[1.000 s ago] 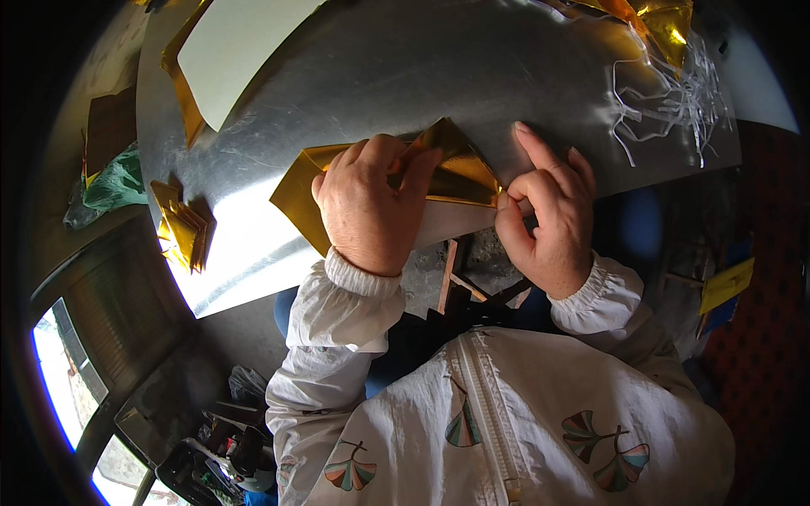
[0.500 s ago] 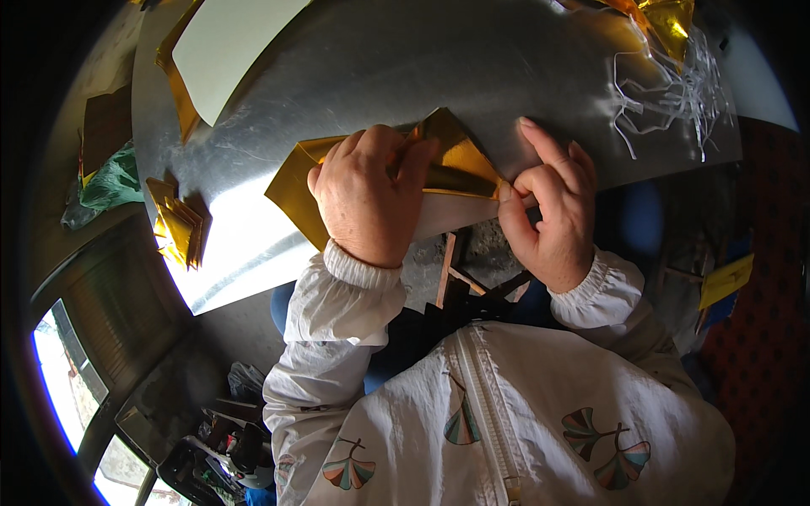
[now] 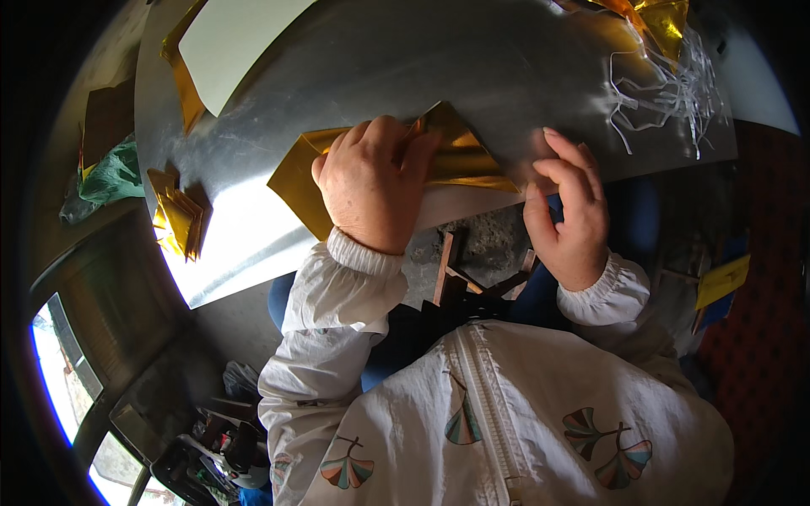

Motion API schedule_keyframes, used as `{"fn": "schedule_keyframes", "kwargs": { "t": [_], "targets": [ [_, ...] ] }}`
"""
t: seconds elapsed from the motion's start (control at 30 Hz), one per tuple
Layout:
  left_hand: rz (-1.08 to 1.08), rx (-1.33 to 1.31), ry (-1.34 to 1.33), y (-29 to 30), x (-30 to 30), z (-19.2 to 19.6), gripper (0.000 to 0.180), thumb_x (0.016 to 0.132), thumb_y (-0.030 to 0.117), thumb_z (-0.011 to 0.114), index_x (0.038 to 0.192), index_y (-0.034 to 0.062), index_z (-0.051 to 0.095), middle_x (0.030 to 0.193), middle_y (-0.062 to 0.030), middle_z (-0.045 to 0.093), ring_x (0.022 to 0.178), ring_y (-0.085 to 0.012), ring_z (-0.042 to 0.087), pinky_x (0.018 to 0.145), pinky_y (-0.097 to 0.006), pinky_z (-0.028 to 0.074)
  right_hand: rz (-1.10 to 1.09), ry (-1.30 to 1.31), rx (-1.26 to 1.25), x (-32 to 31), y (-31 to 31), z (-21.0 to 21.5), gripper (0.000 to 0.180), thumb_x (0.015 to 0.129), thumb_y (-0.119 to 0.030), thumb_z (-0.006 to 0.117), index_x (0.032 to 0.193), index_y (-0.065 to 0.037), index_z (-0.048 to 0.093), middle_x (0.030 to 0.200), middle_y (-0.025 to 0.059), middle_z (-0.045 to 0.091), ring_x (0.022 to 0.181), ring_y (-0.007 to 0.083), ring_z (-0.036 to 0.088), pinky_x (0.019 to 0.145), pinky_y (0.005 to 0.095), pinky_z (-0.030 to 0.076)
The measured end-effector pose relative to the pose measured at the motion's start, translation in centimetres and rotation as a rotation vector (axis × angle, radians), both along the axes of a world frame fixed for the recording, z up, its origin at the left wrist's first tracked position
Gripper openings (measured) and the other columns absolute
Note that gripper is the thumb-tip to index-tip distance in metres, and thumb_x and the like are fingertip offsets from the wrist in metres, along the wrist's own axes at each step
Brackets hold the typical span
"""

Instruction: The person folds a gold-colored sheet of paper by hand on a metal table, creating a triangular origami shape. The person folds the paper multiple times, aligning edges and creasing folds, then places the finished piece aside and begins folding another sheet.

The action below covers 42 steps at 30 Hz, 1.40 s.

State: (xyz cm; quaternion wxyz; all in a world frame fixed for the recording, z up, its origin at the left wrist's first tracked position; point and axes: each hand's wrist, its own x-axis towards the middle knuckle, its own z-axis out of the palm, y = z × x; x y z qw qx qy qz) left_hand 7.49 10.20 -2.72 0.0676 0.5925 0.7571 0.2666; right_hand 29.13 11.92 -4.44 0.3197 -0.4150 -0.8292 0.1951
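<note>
A sheet of shiny gold foil paper (image 3: pixel 302 184), partly folded, lies on the metal table near its front edge. My left hand (image 3: pixel 371 190) is closed over the middle of the sheet, fingers curled down onto it; the fingertips and the folds beneath are mostly hidden. To the right, the paper narrows to a pointed tip. Just beyond that tip is my right hand (image 3: pixel 574 211), holding nothing, with thumb and fingers apart and slightly blurred.
The metal table (image 3: pixel 354 63) carries folded gold pieces (image 3: pixel 177 221) at left and a white sheet (image 3: pixel 232 46) over gold paper at the far left. Clear plastic strips (image 3: pixel 679 97) lie far right beside more gold foil (image 3: pixel 662 25). A green plastic bag (image 3: pixel 111 175) is beyond the left edge.
My right hand has let go of the paper's right tip and moved a little to the right, its fingers spreading. My left hand stays on the sheet.
</note>
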Motion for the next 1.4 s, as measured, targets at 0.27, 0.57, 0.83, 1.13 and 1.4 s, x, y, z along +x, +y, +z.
{"fn": "schedule_keyframes", "kwargs": {
  "t": [0.27, 0.57, 0.83, 1.13, 1.4],
  "targets": [
    [0.015, 0.017, -0.017, 0.0, 0.1, -0.2, 0.026, 0.08, 0.033, 0.075, 0.074, 0.0106, 0.063, 0.07, -0.004, 0.063, 0.072, -0.0252, 0.063, 0.071, -0.042, 0.04, 0.28, -0.205, -0.03, -5.1, -3.0, 2.3, 0.068, 0.075, -0.029, 0.076, 0.13, 0.005, 0.056, 0.153, 0.0161, 0.036, 0.09, 0.0209, 0.051, 0.113, 0.0466, 0.026],
    [0.022, 0.02, -0.071, -0.2, -0.4, -0.5, 0.018, 0.08, 0.024, 0.073, 0.091, 0.0109, 0.065, 0.08, -0.0048, 0.067, 0.076, -0.0258, 0.065, 0.072, -0.041, 0.043, 0.157, -0.357, -0.015, -6.5, -2.7, 0.0, 0.09, 0.073, -0.047, 0.076, 0.14, 0.004, 0.044, 0.151, 0.0285, 0.03, 0.126, 0.0328, 0.046, 0.115, 0.0423, 0.026],
    [-0.339, 0.175, 0.298, -4.6, -0.7, 0.7, 0.035, 0.077, 0.02, 0.07, 0.111, 0.0114, 0.068, 0.126, -0.0075, 0.062, 0.126, -0.0249, 0.054, 0.098, -0.046, 0.041, 0.14, -0.329, 0.098, -6.5, -2.6, -0.9, 0.059, 0.078, -0.032, 0.07, 0.129, -0.006, 0.058, 0.155, 0.0252, 0.026, 0.111, 0.031, 0.052, 0.112, 0.0441, 0.031],
    [-0.185, -0.113, 0.333, -7.2, 0.9, -1.0, 0.097, 0.085, 0.079, 0.034, 0.145, 0.0033, 0.042, 0.149, -0.0124, 0.045, 0.14, -0.0279, 0.04, 0.114, -0.052, 0.024, 0.134, -0.403, 0.192, -6.4, -2.4, -1.5, 0.056, 0.086, -0.019, 0.054, 0.141, -0.008, 0.048, 0.153, 0.023, 0.03, 0.114, 0.0326, 0.052, 0.111, 0.0452, 0.035],
    [-0.112, -0.12, 0.39, -8.6, -2.0, -0.6, 0.093, 0.08, 0.072, 0.054, 0.146, 0.0078, 0.042, 0.149, -0.0077, 0.045, 0.139, -0.0238, 0.041, 0.117, -0.049, 0.019, 0.185, -0.372, 0.118, -6.1, -2.3, -0.2, 0.079, 0.075, -0.031, 0.077, 0.143, -0.007, 0.044, 0.15, 0.0236, 0.034, 0.114, 0.0332, 0.053, 0.111, 0.0466, 0.034]
  ]
}}
